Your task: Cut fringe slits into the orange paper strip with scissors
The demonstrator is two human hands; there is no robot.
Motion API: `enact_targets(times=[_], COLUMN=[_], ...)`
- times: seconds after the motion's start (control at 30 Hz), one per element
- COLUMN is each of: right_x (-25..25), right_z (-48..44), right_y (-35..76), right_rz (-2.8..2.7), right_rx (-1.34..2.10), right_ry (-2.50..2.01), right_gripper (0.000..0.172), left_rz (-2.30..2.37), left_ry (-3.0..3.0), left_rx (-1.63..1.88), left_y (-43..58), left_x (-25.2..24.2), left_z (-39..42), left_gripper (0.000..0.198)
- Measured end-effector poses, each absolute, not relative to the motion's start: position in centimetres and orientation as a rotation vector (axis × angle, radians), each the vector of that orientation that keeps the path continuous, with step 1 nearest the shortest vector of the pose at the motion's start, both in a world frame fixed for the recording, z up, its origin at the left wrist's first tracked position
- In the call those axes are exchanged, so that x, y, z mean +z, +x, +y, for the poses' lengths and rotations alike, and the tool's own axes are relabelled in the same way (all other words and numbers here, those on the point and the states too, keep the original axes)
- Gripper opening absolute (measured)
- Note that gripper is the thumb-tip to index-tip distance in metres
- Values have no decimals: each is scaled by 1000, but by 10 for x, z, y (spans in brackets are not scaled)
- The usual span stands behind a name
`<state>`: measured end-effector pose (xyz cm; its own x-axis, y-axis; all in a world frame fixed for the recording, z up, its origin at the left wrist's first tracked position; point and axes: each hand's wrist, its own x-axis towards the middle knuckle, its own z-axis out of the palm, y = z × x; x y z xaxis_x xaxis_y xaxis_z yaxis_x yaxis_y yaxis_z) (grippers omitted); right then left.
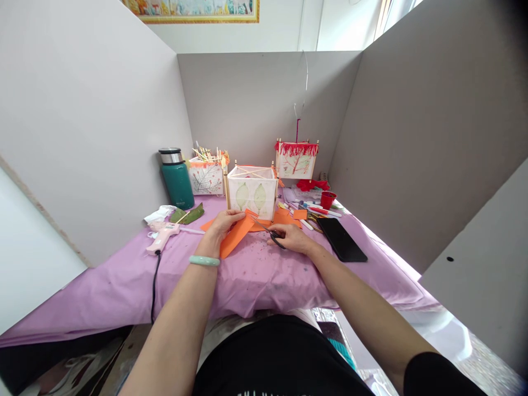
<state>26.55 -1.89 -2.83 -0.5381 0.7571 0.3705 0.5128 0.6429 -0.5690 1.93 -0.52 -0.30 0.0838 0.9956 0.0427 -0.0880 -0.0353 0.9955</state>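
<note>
My left hand (223, 224) pinches a folded sheet of orange paper (235, 236) and holds it over the purple tablecloth (256, 275). My right hand (291, 238) grips a pair of black-handled scissors (270, 232), whose blades point left into the paper's edge. Just behind both hands stands a white paper lantern box (252, 192) with green leaf prints and wooden stick corners. More orange paper scraps (284, 218) lie at its foot. A pale green bangle (204, 260) sits on my left wrist.
A pink glue gun (163, 237) with a black cord lies left. A green flask (177, 179), a stick-filled lantern box (206, 176), a red-fringed lantern (297, 158), a red cup (328, 199), pens and a black phone (341, 239) surround the work. Grey partition walls enclose the desk.
</note>
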Motion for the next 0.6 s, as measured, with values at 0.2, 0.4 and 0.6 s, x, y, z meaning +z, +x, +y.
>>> enact_targets(times=[0.2,0.4,0.6], right_x=[-29,-30,-29], right_z=[-18,-17,-17], right_y=[265,263,264], right_rz=[-2264,-2262,-2270], right_rx=[539,519,483], right_ry=[-975,-976,-967], right_gripper=[46,45,42], left_rz=[1036,1035,1050], left_ry=[1211,1200,1225], left_rx=[1195,1191,1182], left_y=[19,20,20], left_x=[-4,-4,-1], left_z=[-5,-7,-7], left_gripper=[35,37,35])
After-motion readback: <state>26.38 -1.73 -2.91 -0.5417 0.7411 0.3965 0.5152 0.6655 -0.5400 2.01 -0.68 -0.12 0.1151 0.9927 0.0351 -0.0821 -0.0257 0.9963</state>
